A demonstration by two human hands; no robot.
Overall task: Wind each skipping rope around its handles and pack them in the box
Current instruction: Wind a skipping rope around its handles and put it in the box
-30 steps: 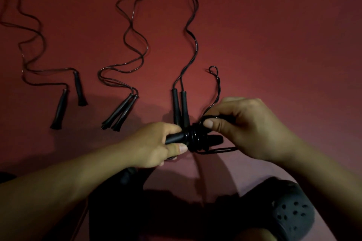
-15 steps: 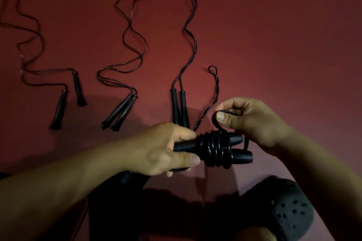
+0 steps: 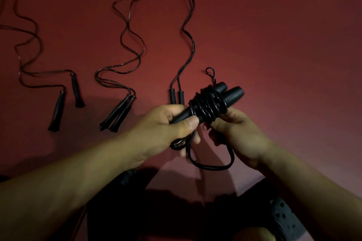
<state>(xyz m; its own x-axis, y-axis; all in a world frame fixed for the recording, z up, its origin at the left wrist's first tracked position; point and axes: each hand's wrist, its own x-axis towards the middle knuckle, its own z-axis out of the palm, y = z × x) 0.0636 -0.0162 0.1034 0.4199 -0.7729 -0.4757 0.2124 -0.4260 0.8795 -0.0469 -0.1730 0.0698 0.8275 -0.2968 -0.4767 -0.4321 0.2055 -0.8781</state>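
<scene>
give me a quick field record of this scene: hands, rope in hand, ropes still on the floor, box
left hand: grips the narrow ends of the paired handles
right hand: holds the rope beside the coil
held rope: wound in several turns round its handles, slack loop hanging below
unwound ropes: three on the red floor, handles toward the person
box: not in view

Setting: indoor floor, dim light, room type cannot be told. Smooth dark-red floor surface [image 3: 274, 45] fills the view. Perforated black rubber clog [image 3: 286, 219] at 5 o'clock suggests the person sits on the floor.
</scene>
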